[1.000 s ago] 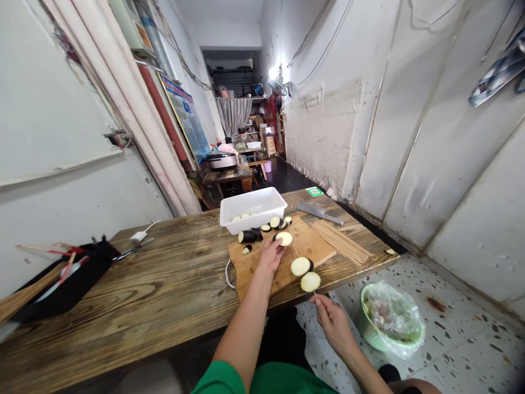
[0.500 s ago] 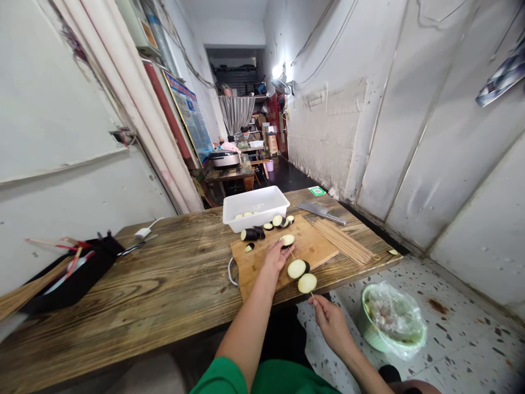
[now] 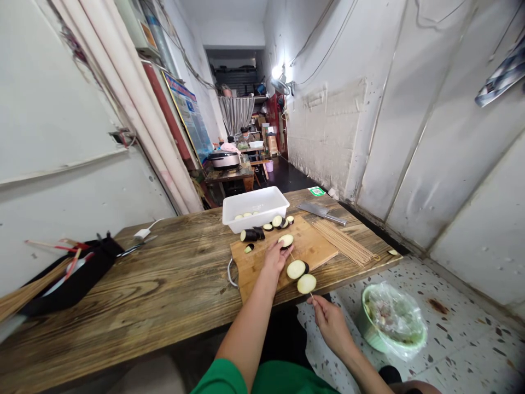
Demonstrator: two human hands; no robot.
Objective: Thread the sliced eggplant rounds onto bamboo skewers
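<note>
My left hand [image 3: 275,256] holds an eggplant slice [image 3: 286,241] over the cutting board [image 3: 256,273], its fingers closed around the edge. Between thumb and fingers, my right hand [image 3: 328,317] pinches the lower end of a thin wooden skewer [image 3: 312,296]. Two pale round slices, a middle one [image 3: 296,269] and a lower one [image 3: 306,284], sit on that skewer, spaced apart. The skewer runs up to the slice in my left hand; whether its tip passes through that slice is hard to see. More cut eggplant [image 3: 249,235] with dark skin lies along the board's far edge.
Behind the board stands a white plastic tub [image 3: 256,208] holding a few slices. A cleaver [image 3: 322,212] and a bundle of skewers [image 3: 346,243] lie to the right. On the floor is a green bin [image 3: 391,323] with a plastic liner. A black container [image 3: 74,273] stands far left.
Almost nothing differs. Both hands keep their hold, and the slices on the skewer have shifted very slightly to the left.
</note>
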